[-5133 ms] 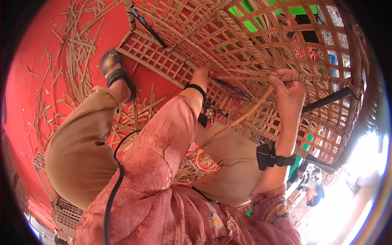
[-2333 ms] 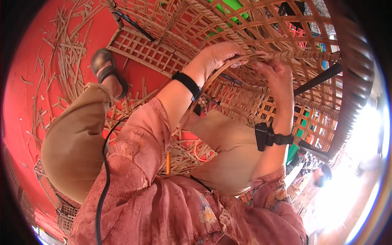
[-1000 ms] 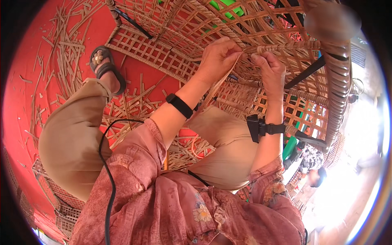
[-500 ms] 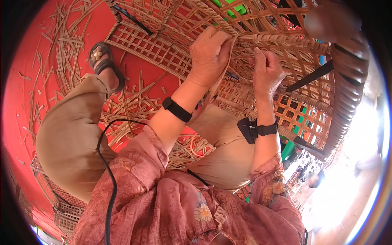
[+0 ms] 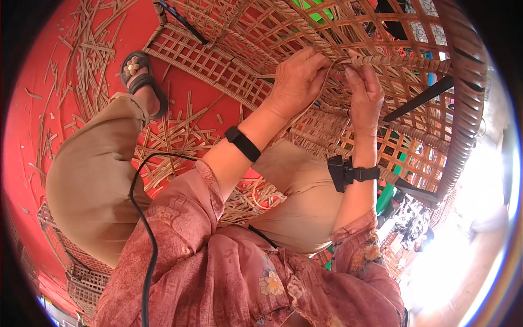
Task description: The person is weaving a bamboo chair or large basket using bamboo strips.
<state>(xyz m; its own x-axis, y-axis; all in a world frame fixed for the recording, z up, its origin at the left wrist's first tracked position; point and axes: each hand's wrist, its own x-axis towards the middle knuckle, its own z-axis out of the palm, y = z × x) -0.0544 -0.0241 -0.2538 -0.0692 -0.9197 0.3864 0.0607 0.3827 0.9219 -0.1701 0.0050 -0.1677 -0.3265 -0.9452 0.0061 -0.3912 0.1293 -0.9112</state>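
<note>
Mid-wrap, I judge, my left hand at one o'clock pinches the strip, my right hand curls by the rail, grip unclear, and the next turn calls for tension.

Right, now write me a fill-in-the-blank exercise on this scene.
At the woven frame, the hand with a black box on its wrist is the ____ one.
The wristband behind the left hand is coloured ____.
The floor is coloured ____.
The ornament on the sandal resembles a ____.
Missing words: right; black; red; flower.
</note>
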